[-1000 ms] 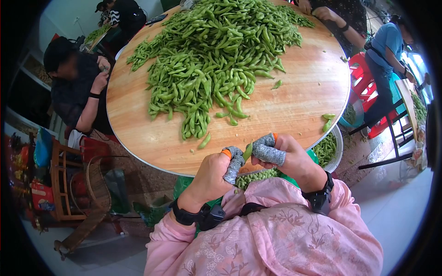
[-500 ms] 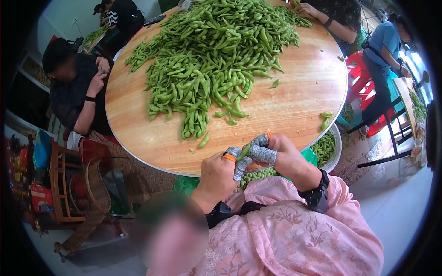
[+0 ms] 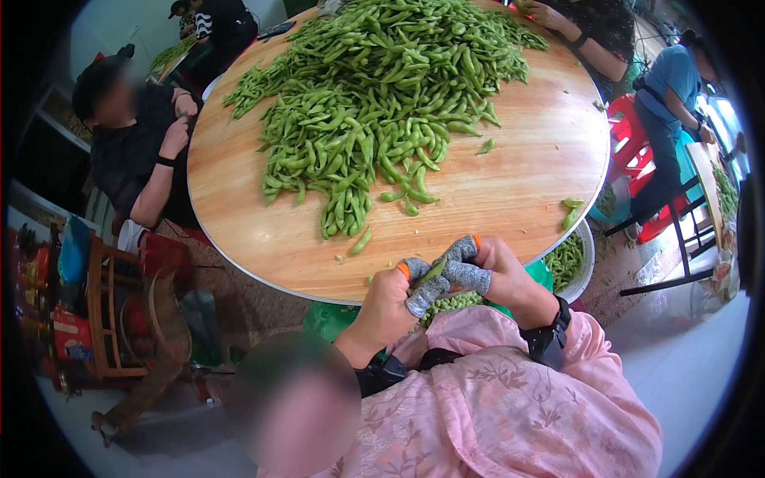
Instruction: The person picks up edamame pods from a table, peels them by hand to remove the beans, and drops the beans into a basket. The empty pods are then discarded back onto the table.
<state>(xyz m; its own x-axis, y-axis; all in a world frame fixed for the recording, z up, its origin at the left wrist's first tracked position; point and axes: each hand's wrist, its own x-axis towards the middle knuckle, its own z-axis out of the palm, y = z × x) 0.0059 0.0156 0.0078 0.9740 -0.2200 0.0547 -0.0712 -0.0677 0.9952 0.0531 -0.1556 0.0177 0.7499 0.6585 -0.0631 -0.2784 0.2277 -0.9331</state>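
Observation:
My left hand (image 3: 390,307) and my right hand (image 3: 502,275) meet at the near edge of a round wooden table (image 3: 494,191). Both wear grey knit finger covers with orange tips. Together they pinch one green soybean pod (image 3: 434,271) between thumbs and forefingers. A large heap of green pods (image 3: 382,95) covers the far half of the table. Below my hands sits a container of shelled beans (image 3: 450,304), partly hidden by my fingers.
A white basin of pods (image 3: 570,259) stands under the table's right edge. A person in black (image 3: 127,151) sits at the left; another person's hand (image 3: 550,16) reaches in at the top right. Red stools (image 3: 629,139) and a seated person in blue are at the right. Wooden furniture (image 3: 111,311) stands lower left.
My hands have closed in on each other and turned the pod from upright to slanted. The view has shifted slightly.

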